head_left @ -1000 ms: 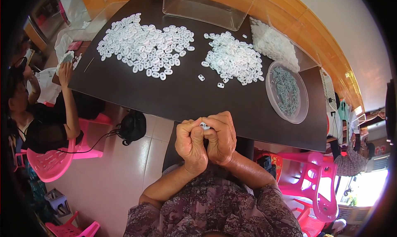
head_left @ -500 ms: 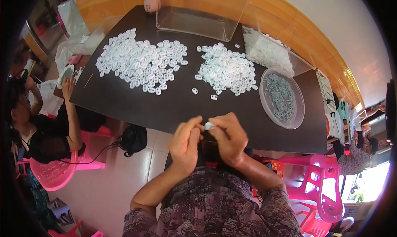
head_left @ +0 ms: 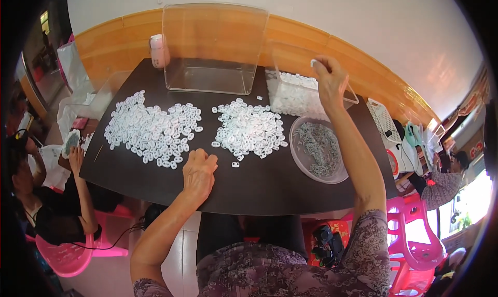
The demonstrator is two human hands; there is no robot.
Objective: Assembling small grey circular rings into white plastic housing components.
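My right hand (head_left: 331,82) is raised over the clear bin (head_left: 296,102) at the back right, its thumb and fingers pinching a small white plastic piece (head_left: 313,62). White pieces fill the lower part of that bin. Near the table's front edge, my left hand (head_left: 199,173) rests with curled fingers; what it holds, if anything, is hidden. Left of centre spreads a pile of white oval two-hole pieces (head_left: 150,128). A second pile of small white two-hole pieces (head_left: 249,128) lies in the middle. Beneath my right forearm is a round clear tub (head_left: 295,159) of small grey-green parts (head_left: 319,149).
A large clear box (head_left: 210,84) stands at the back of the dark table (head_left: 249,193), beside a pink bottle (head_left: 159,52). At the left, another person's hand (head_left: 76,159) is near a small container. Pink plastic stools (head_left: 415,235) stand at the right.
My hands have parted from around a white piece. The right one rose to the right over the bin; the left settled on the table. The view has tilted up.
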